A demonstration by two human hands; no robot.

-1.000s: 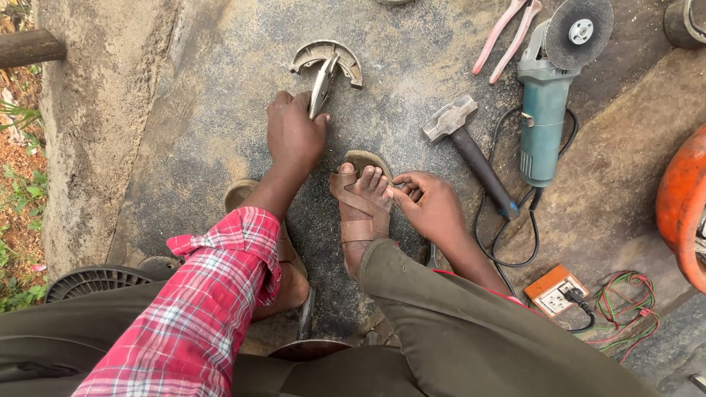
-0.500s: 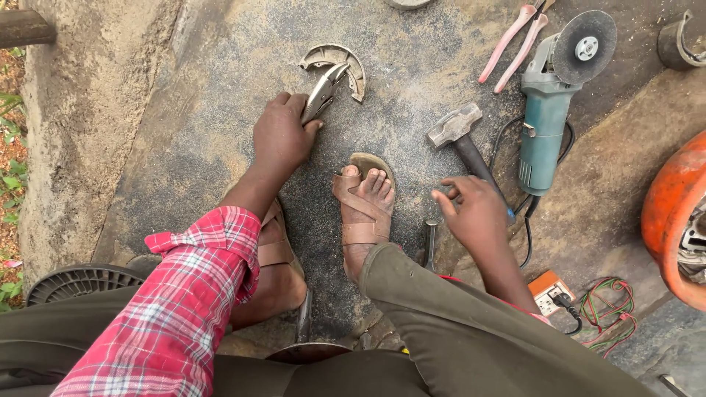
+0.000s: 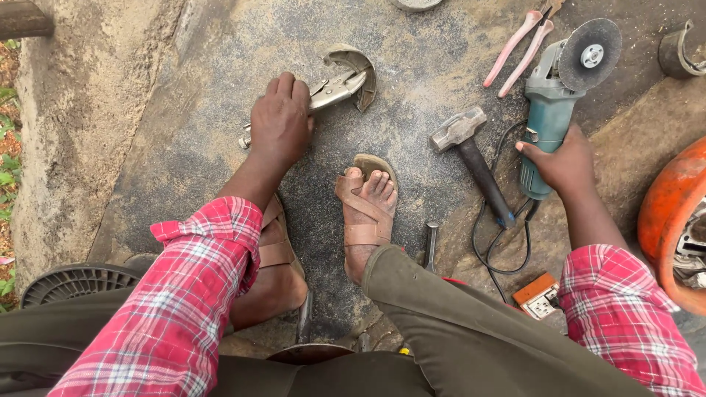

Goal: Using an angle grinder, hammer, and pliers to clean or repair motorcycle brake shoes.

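Gripping locking pliers (image 3: 334, 88) and angle grinder (image 3: 550, 110).

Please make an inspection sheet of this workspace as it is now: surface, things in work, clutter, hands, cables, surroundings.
Surface: rough dusty concrete slab.
Things in work: locking pliers clamped on a curved metal piece; teal angle grinder lying on its side.
Clutter: hammer, pink-handled pliers, small tool by the sandalled foot.
Hands: left hand grips the locking pliers; right hand is at the grinder handle.
Cables: black cord looping from the grinder toward an orange socket box.
Surroundings: orange machine body, black fan guard, grass.
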